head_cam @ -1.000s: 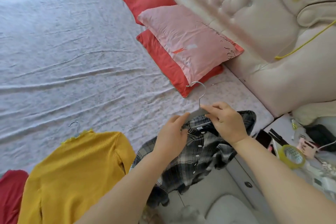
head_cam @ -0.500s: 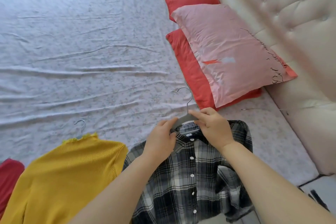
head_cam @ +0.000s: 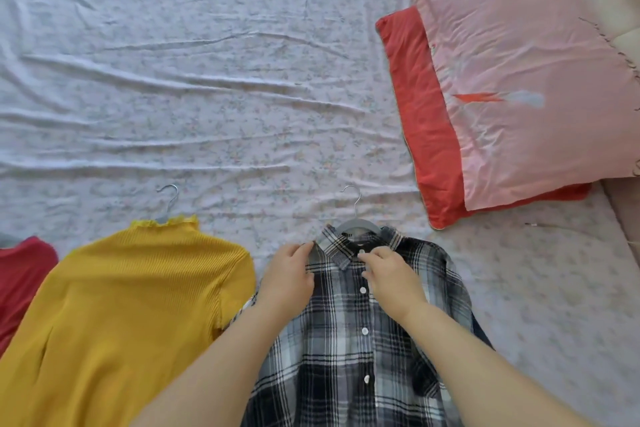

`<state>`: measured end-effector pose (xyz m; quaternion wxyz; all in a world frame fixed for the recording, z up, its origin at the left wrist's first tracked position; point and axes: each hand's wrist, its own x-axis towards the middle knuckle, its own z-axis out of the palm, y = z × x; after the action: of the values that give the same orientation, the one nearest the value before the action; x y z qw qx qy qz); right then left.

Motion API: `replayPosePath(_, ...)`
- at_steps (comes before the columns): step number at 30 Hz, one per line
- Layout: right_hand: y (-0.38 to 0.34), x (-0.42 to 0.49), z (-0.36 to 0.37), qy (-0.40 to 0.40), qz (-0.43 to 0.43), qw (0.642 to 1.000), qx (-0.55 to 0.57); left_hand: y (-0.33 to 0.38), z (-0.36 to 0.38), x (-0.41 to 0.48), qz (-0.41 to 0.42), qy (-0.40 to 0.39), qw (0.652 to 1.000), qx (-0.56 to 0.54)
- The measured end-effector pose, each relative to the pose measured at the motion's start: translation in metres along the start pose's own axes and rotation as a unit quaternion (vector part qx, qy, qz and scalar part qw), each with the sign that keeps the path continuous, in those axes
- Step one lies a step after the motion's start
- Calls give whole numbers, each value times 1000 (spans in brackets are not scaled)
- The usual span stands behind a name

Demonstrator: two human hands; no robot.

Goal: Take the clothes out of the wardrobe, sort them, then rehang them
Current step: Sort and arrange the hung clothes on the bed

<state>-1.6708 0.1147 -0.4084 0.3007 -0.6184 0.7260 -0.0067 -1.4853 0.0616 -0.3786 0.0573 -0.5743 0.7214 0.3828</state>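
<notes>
On the bed (head_cam: 207, 80) we count three garments, two hangers, three pillows; our plaid shirt (head_cam: 349, 340) lies flat right of yellow sweater (head_cam: 131, 305), buttoned, both hands (head_cam: 287, 279) (head_cam: 391, 276) with fingers pinching its collar.

No legible text anywhere. Dark stitched script along the right edge of the pink pillow (head_cam: 519, 80), too blurred and cropped to read. Small neck label inside the collar of the plaid shirt (head_cam: 346, 322), too small to read.
</notes>
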Motion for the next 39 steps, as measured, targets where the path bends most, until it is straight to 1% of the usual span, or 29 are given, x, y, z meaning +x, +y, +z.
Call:
replayPosePath(4,-9,-22,5,-11,22,999,23,-5,-5,-13,-12,10,1000,24)
replayPosePath(8,-32,-39,-7,-13,11,999,31,0,-23,-34,-15,28,998,50)
replayPosePath(13,-76,-60,-26,-6,-29,999,35,-6,-54,-82,-15,62,996,64)
replayPosePath(17,-122,-76,-28,-16,-81,996,24,-33,-81,-135,-57,84,991,87)
replayPosePath(21,-172,-92,-22,-38,-134,990,-4,-74,-103,-190,-119,111,982,98)
replayPosePath(25,-226,-109,-9,-68,-190,978,-48,-121,-120,-250,-174,145,972,67)
replayPosePath(29,-290,-125,9,-90,-223,967,-88,-177,-126,-308,-220,183,957,43)
replayPosePath(34,-381,-149,52,-89,-249,956,-129,-262,-137,-379,-265,201,943,24)
replayPosePath(39,-483,-175,113,-88,-268,950,-131,-361,-156,-449,-284,220,933,1)
